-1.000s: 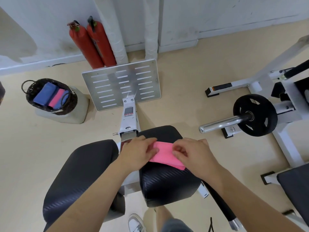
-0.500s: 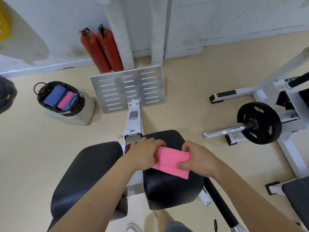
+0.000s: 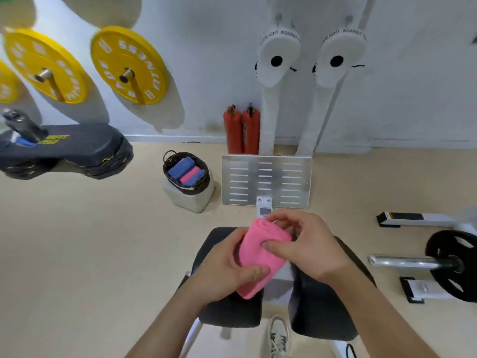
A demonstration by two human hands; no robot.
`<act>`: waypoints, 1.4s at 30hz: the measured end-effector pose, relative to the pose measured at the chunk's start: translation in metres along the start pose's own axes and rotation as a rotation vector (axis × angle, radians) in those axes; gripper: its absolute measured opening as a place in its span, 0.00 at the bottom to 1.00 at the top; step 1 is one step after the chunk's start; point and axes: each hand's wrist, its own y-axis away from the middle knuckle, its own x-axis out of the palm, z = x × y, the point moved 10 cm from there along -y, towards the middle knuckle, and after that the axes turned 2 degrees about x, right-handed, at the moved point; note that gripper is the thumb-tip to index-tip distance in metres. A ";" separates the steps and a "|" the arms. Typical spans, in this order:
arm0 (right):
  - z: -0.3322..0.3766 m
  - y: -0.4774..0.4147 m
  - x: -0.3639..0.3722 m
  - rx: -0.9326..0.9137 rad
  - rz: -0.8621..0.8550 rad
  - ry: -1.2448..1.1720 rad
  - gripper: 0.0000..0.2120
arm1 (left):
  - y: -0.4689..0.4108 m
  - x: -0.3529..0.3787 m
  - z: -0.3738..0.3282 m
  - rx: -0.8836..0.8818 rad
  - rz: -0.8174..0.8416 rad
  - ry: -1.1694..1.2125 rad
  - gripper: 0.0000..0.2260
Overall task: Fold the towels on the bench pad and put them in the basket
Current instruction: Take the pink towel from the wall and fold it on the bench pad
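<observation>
Both your hands grip the folded pink towel [image 3: 260,257] above the bench pad [image 3: 227,311]: left hand [image 3: 227,264] pinching underneath, right hand [image 3: 307,246] thumb on top. Basket [image 3: 185,171] sits ahead, towels inside.

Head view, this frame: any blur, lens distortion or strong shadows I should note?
Head view: wide-angle bending makes the white posts lean and curve; head view, left edge smeared, yellow plates and black pad soft; the plates cast broad shadows on the wall; pink towel, left hand and right hand are fairly sharp.
</observation>
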 end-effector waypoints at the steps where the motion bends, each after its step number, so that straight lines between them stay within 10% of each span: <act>1: 0.024 0.008 0.020 -0.043 0.020 0.015 0.19 | 0.021 -0.021 -0.005 0.025 -0.068 0.033 0.24; 8: 0.119 0.077 0.202 -0.057 0.319 -0.217 0.20 | 0.196 -0.149 0.011 0.125 -0.381 0.219 0.16; 20: 0.221 0.124 0.413 -0.126 -0.075 -0.264 0.06 | 0.389 -0.325 0.124 -0.038 -0.426 0.289 0.23; 29: 0.230 0.075 0.451 -0.115 -0.219 -0.356 0.09 | 0.370 -0.398 0.139 -0.036 -0.412 0.029 0.29; 37: 0.209 -0.049 0.507 0.343 -0.081 -1.025 0.07 | 0.253 -0.495 0.137 -0.017 -0.547 0.509 0.17; 42: 0.212 -0.118 0.510 0.397 0.007 -0.832 0.04 | 0.165 -0.519 0.150 -0.083 -0.464 0.337 0.18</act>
